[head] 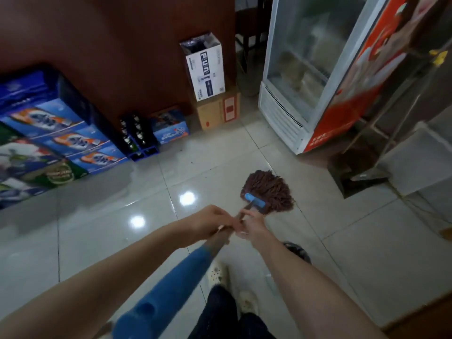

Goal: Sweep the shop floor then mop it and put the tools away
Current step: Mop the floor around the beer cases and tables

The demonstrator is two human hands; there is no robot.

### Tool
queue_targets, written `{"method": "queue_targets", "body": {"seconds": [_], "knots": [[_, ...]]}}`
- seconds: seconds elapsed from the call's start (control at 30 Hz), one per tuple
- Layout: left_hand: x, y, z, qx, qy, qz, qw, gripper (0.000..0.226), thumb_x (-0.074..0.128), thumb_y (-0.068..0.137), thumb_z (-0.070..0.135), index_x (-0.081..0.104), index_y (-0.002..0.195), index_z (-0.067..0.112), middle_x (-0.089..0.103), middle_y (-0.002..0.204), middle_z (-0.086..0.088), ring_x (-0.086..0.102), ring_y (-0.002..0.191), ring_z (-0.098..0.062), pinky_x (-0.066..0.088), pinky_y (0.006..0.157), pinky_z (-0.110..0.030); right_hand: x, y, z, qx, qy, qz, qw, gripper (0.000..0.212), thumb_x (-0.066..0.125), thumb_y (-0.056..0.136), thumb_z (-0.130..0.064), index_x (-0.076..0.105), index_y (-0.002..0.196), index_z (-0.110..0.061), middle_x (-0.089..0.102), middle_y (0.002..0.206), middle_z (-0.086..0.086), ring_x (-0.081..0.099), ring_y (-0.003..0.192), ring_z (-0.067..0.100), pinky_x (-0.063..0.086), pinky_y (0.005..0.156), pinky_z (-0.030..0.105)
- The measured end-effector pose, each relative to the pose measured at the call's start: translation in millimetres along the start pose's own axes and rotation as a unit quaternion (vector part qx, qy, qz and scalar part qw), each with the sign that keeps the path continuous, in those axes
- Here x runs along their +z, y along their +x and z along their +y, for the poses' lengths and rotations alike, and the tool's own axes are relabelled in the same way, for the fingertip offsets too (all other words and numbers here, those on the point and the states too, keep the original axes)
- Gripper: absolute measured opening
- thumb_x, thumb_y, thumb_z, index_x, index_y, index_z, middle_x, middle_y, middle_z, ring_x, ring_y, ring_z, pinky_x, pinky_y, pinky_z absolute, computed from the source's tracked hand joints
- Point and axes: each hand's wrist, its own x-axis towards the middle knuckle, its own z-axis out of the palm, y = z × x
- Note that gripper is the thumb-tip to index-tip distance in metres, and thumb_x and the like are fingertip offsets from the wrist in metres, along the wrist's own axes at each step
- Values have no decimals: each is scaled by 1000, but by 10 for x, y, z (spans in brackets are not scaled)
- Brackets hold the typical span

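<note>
Both hands are on 1 mop. The left hand [210, 222] is gripping the mop handle [176, 280], with its fingers curling round the bare shaft just past the blue grip section. The right hand [253, 227] is sitting just beside it, nearer the head, and its fingers and thumb are closing on the same shaft. Motion blur is softening the finger detail.

The brown string mop head [269, 192], with its blue clamp, is resting on the glossy tiled floor [97, 241] near the middle. It is pointing toward the far right corner.

Along the far edge of the floor, against the brown wall:
- Stacked blue drink cases [61, 133] are filling the left corner.
- 1 dark bottle crate [137, 135] is standing just beside them.
- 1 white box [206, 67] is sitting on 1 brown carton [217, 113].

A glass-door fridge [293, 69] is standing at the far right. A dark dustpan [359, 179] is lying beside its near corner, well apart from the mop head.

1 pale shoe [217, 275] is showing under the handle.
</note>
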Motion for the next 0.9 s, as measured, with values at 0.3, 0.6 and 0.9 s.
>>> {"method": "queue_targets", "body": {"seconds": [0.3,0.6,0.9], "knots": [[80,-438,-801,-177,-125,33,976,57,59,86,2,37,135,20,58,112,-15,66,78,-22,58,77,-35,462,-11,631,90,65,-61,992,28,51,94,0,47,103,-26,52,89,10,53,76,19,49,61,35],[667,-721,-1636,-162,7,62,985,37,42,98,24,34,134,28,52,93,-3,51,51,-11,44,41,-19,573,-109,1455,93,93,-26,991,49,36,98,4,33,137,-24,42,89,10,46,67,24,45,60,35],[651,-1441,-2453,-103,31,91,990,56,49,91,11,35,144,23,58,101,-8,52,43,-9,43,37,-16,1008,-567,2217,53,52,7,997,67,41,98,-2,14,152,-30,49,87,7,48,66,17,47,60,30]]}}
